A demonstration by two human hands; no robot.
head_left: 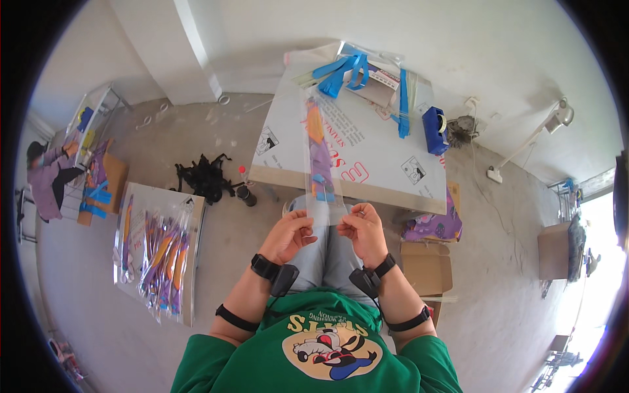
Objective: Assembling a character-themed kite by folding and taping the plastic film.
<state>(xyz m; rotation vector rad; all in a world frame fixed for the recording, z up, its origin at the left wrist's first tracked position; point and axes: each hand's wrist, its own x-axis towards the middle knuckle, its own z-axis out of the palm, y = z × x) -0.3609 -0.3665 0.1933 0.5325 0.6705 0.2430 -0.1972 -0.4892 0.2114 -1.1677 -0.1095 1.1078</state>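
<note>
The left hand (288, 234) and right hand (362, 230) each pinch a near corner of a long clear plastic sleeve (321, 164) holding orange, purple and blue pieces, probably to keep its end spread taut. Its long axis runs straight away from the person, with the far end over the white sheet-covered table (393, 157), where a blue tape dispenser (435, 130) stands.

This looks like a small packing workroom. A low bench (367, 154) stands on a bare floor (262, 275). On the bench are blue strips (344, 71) and a tape holder (434, 130). Left of the bench lies a pile of filled clear bags (160, 259). Right of the bench sit cardboard boxes (426, 265).
</note>
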